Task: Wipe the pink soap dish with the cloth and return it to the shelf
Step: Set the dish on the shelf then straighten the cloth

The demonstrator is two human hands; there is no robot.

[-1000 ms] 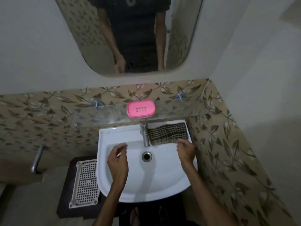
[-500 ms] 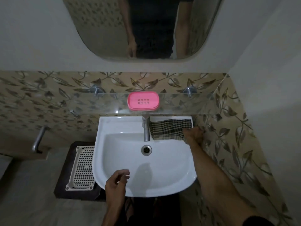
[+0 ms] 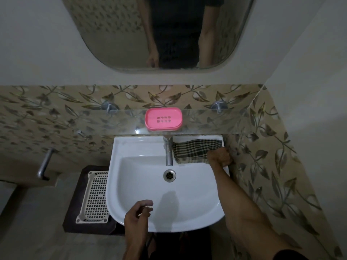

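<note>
Right hand reaches the cloth; dish untouched.
The right hand [image 3: 220,156] has moved from mid-basin to grip the checked cloth [image 3: 195,151] at the sink's [image 3: 131,147] far right; left hand [image 3: 138,215] hangs loosely curled, empty. The pink soap dish [image 3: 163,119] waits on the glass shelf [image 3: 75,122].

Glass shelf [image 3: 206,121] bears pink soap dish [image 3: 163,119]; sink rim [image 3: 131,145] bears cloth [image 3: 191,151].

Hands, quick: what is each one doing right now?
Left hand: open, loosely curled over the sink, holding nothing.
Right hand: gripping the checked cloth.
</note>
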